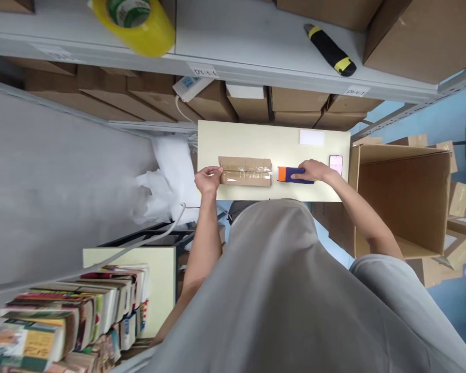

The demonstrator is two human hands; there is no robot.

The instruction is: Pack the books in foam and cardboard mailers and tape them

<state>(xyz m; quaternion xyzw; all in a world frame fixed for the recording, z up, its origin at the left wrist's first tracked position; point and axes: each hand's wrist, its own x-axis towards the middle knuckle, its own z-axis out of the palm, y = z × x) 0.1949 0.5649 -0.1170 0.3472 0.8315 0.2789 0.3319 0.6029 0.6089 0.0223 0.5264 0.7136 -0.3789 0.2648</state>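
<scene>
A flat cardboard parcel (245, 178) with shiny clear tape along its middle lies on the pale yellow tabletop (233, 140). My left hand (208, 180) is at the parcel's left end, thumb and fingers pinched together at its edge; what lies between the fingertips is too small to make out. To the right of the parcel, my right hand (312, 171) grips a dark blue block-shaped tool with an orange end (289, 174). The orange end points at the parcel, a small gap away. A lit phone (336, 163) and a white paper slip (311, 137) lie nearby.
On the shelf above are a yellow tape roll (155, 31) and a black-and-yellow utility knife (332, 51). Below it stand cardboard boxes and a power strip (192, 88). A large open carton (404, 197) stands right; books (81, 305) fill the lower left.
</scene>
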